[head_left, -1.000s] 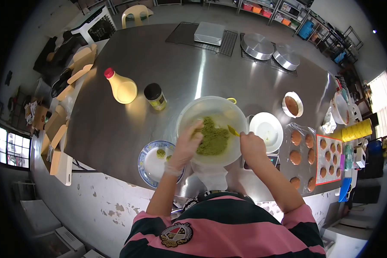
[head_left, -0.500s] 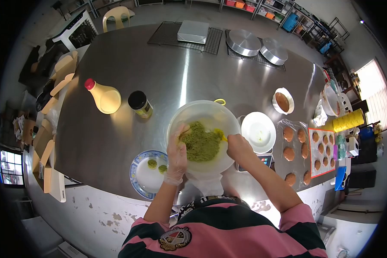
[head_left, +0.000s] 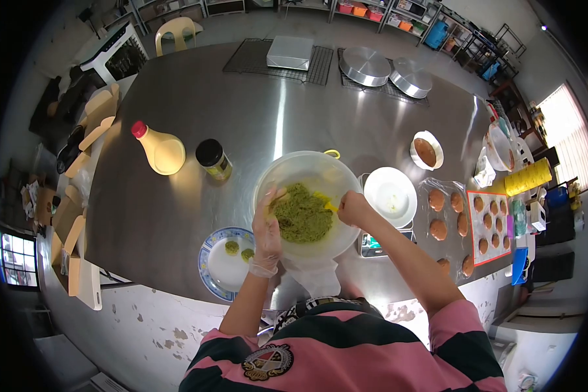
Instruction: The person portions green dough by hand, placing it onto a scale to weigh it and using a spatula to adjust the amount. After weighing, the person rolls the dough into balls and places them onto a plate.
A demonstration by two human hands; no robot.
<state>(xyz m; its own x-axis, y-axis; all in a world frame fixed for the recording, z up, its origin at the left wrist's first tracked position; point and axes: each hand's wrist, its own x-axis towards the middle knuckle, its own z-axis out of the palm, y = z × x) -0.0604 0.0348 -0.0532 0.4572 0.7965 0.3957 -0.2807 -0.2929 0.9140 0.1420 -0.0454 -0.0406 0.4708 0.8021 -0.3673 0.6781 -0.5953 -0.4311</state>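
A large translucent bowl (head_left: pixel 338 176) stands near the front edge of the steel table, with a crumbly green mixture (head_left: pixel 300 215) inside. My left hand (head_left: pixel 266 228), in a clear glove, lies against the bowl's left side, its fingers over the rim; whether they grip it is partly hidden. The bare right hand (head_left: pixel 354 210) is closed round the handle of a yellow utensil (head_left: pixel 325 201), whose end is in the mixture. Left of the bowl, a blue-rimmed plate (head_left: pixel 222 274) holds two small green rounds (head_left: pixel 232 247).
A white bowl (head_left: pixel 390 196) rests on a scale (head_left: pixel 375 245). Further right are brown rounds on plastic (head_left: pixel 438 229) and a red-edged mat (head_left: pixel 496 227). A yellow bottle (head_left: pixel 163 152) and black-lidded jar (head_left: pixel 213 159) stand left. Metal pans (head_left: pixel 364 66) are at the back.
My right hand has shifted slightly left and up, and the utensil's end sits further left in the mixture. The left hand stays at the bowl's side. The view has shifted slightly.
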